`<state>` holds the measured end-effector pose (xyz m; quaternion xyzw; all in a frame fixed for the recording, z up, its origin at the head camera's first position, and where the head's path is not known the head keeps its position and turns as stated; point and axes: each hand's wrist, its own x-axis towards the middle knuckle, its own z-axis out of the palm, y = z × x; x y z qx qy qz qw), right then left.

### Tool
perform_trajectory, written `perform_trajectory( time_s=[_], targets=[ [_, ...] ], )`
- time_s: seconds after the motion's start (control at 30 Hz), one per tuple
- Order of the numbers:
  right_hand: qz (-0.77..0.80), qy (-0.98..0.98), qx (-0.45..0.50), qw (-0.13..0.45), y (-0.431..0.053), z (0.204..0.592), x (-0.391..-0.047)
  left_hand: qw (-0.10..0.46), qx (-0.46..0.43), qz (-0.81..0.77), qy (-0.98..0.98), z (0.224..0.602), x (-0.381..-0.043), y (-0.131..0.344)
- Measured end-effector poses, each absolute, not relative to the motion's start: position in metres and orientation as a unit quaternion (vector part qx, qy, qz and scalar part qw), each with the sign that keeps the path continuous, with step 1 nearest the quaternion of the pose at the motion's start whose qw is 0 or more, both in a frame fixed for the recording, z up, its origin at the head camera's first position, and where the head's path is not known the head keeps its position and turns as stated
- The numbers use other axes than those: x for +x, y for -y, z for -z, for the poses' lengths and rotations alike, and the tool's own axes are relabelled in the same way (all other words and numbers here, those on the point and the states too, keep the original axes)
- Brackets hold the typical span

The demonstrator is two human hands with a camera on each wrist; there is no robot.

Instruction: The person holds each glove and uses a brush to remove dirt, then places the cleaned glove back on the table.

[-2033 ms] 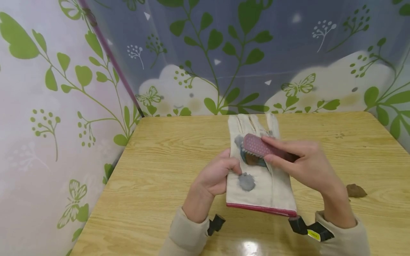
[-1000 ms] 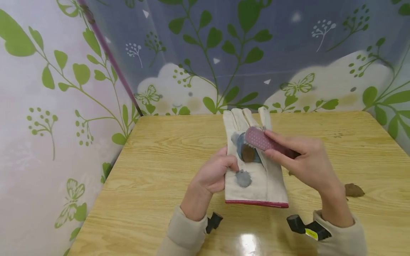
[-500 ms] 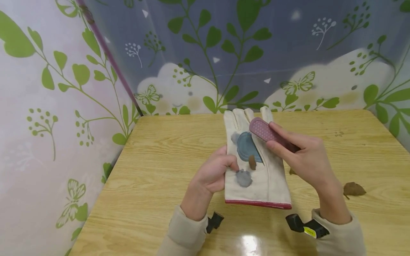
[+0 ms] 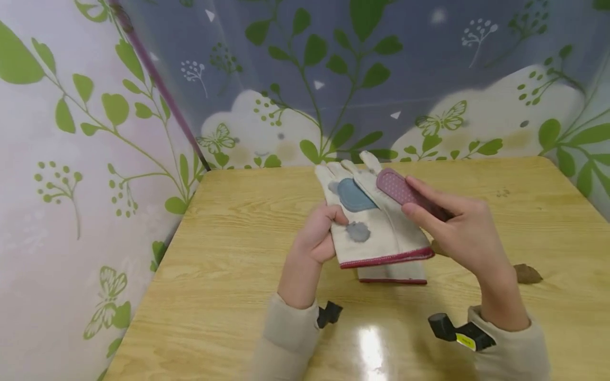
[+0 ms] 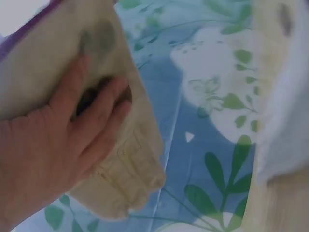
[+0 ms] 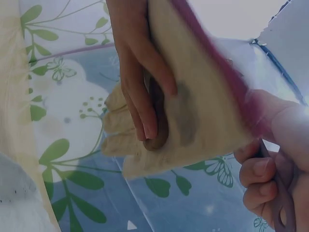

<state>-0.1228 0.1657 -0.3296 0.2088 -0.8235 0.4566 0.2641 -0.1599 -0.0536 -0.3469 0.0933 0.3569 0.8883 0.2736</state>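
Note:
My left hand [image 4: 320, 233] holds a cream cloth work glove [image 4: 371, 233] by its left edge, thumb on the front. In the left wrist view, its other fingers [image 5: 104, 104] spread across the glove's back over a dark patch, partly hidden. The raised glove tilts, with a blue patch, grey fluffy spots and a red-trimmed cuff. Right of the blue patch, my right hand [image 4: 459, 227] grips a pinkish brush [image 4: 393, 186], its dotted back toward me; its bristles are not visible. In the right wrist view, the right fingers curl round the brush handle [image 6: 285, 205].
Below the raised glove, a second red-trimmed cream glove [image 4: 393, 272] lies on the wooden table [image 4: 229, 254]. A dry brown leaf [image 4: 528, 273] lies to the right, and another leaf [image 4: 437, 247] is partly behind the right hand. Patterned walls [image 4: 267, 47] border the table.
Brown matter on the blue patch slid down and is gone from the glove's front. The glove has moved up and left and tilted, exposing the glove beneath. The brush has shifted up and right.

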Motion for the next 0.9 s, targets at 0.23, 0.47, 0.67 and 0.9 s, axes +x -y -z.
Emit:
perform_trajectory(
  time_s=[0.23, 0.47, 0.67, 0.9],
  targets=[
    [-0.503, 0.811, 0.162, 0.249, -0.172, 0.334, -0.125, 0.246, 0.099, -0.896, -0.355, 0.348, -0.17, 0.049],
    [-0.519, 0.798, 0.139, 0.274, -0.178, 0.331, -0.13, 0.251, 0.132, -0.894, -0.345, 0.344, -0.169, 0.045],
    [-0.514, 0.806, 0.117, 0.269, -0.178, 0.329, -0.13, 0.245, 0.156, -0.896, -0.336, 0.339, -0.166, 0.047],
    [-0.636, 0.735, 0.099, 0.211, -0.17, 0.324, -0.124, 0.211, 0.205, -0.885, -0.36, 0.342, -0.164, 0.046]
  ],
)
